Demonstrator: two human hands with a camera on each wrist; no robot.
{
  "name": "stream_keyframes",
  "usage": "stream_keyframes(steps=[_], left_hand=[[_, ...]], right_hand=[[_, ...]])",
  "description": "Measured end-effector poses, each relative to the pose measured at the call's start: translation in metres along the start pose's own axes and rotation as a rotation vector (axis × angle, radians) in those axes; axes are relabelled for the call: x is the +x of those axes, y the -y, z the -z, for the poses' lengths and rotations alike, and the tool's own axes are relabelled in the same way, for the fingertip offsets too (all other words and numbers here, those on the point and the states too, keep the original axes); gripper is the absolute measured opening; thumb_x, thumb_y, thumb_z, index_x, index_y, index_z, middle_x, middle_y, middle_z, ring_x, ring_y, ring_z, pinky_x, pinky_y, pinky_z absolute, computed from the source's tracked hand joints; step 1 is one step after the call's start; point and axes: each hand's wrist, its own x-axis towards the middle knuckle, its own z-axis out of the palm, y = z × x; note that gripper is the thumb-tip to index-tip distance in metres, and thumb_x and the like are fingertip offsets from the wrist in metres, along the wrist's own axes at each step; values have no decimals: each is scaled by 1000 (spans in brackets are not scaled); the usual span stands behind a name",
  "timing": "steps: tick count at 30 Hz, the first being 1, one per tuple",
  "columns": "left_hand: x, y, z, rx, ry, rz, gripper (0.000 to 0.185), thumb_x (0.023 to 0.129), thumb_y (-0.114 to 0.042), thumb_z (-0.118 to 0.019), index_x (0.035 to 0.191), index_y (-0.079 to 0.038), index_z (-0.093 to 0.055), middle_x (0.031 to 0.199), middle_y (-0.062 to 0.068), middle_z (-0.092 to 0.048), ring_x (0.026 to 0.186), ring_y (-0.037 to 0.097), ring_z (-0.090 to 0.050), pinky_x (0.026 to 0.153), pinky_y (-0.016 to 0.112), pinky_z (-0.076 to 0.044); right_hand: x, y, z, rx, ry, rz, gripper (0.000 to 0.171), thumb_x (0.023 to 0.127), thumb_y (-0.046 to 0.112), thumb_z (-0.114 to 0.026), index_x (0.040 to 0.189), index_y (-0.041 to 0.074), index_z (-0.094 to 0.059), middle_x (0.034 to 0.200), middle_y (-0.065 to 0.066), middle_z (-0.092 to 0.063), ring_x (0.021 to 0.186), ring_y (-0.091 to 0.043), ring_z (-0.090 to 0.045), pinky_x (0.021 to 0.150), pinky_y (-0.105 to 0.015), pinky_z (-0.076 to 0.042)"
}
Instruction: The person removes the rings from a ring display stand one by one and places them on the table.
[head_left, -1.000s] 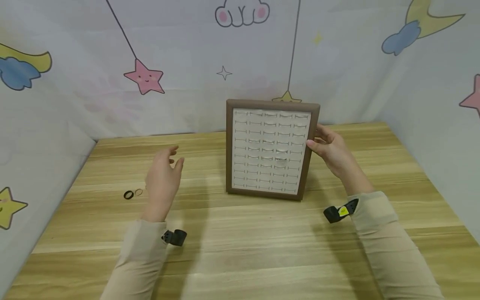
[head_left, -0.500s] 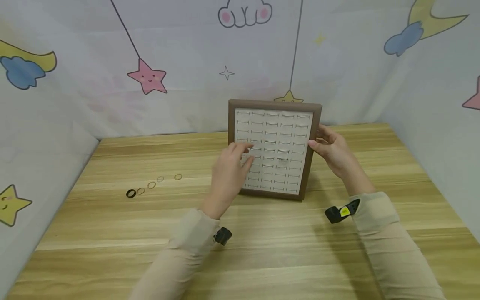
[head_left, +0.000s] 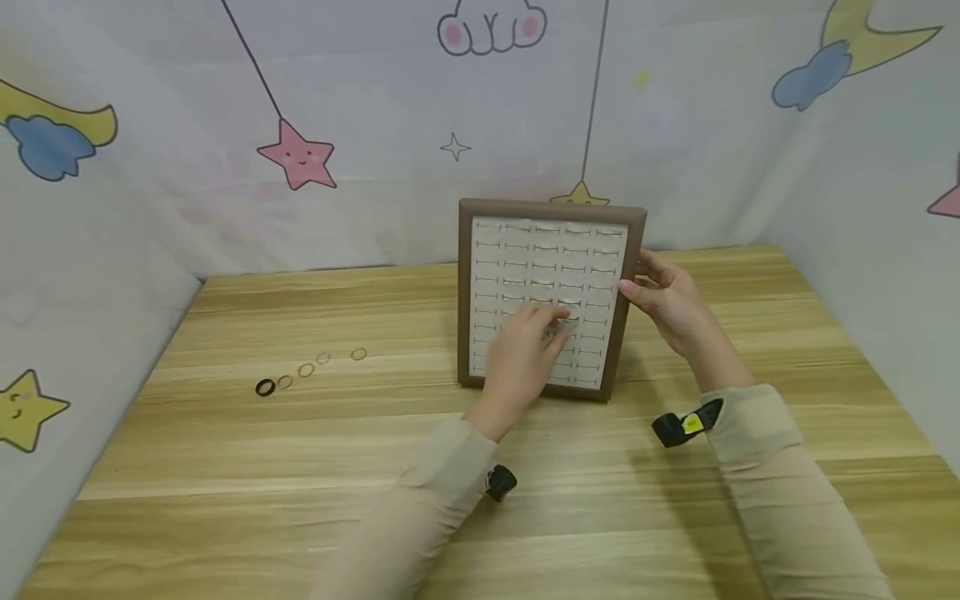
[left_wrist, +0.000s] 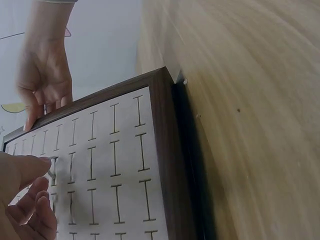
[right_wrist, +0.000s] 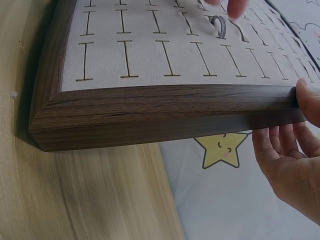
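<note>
On a wooden worktop (head_left: 225, 467), near its far edge, a brown-framed ring display tray (head_left: 550, 215) stands tilted upright, its pale slotted pad facing the person. The right hand (head_left: 667, 300) steadies it, thumb on the front of the right-hand frame rail and fingers curled round behind. The left hand (head_left: 525, 354) reaches over the middle of the pad, thumb and forefinger pinched together on a small silver ring (right_wrist: 219, 26). The right wrist view shows that ring standing upright, partly seated in a slot; how deep it sits cannot be told.

To the left, well apart from the tray, five loose rings (head_left: 307, 369) lie in a slanting row on the worktop, the nearest one black (head_left: 265, 387) and the others thin and pale.

Judging from this, the step goes best if the ring is held edge-on to the slit and pressed straight down between the padded lips. The right hand should brace the frame so the tray does not tip backwards under the push. A twisted ring would probably catch on the fabric.

No brand, label or readable writing shows anywhere. The backdrop (head_left: 300, 158) carries only cartoon stars, moons and clouds. A small yellow tag on the right wrist strap (head_left: 686, 423) is too small to read.
</note>
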Motion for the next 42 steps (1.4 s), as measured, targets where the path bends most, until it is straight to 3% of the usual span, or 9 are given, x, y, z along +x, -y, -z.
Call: stream_keyframes(steps=[8,20,42], left_hand=[[5,-2,-8,30,1,39,16,90,-24,-66,105,-18,-68,105,-4,-68,97,11,-63,71,22,-54],[7,-7,-7,46,60,91,14,94,-28,-61,103,-19,-66,105,-4,-65,96,11,-62,72,24,-53],[5,-1,1,-35,91,49,10,91,-25,-63,93,-15,-66,104,-1,-62,93,13,-63,70,21,-52]], right_hand=[[0,0,0,-5,-7,2,70,94,8,-58,151,-1,-17,113,8,-48,103,-3,-52,86,-8,-46],[0,-1,1,26,-6,17,69,94,5,-57,150,-4,-19,111,8,-50,100,-2,-54,85,-9,-47],[-1,-1,2,42,3,9,70,93,4,-58,150,-3,-18,111,7,-49,99,-2,-54,85,-9,-47]])
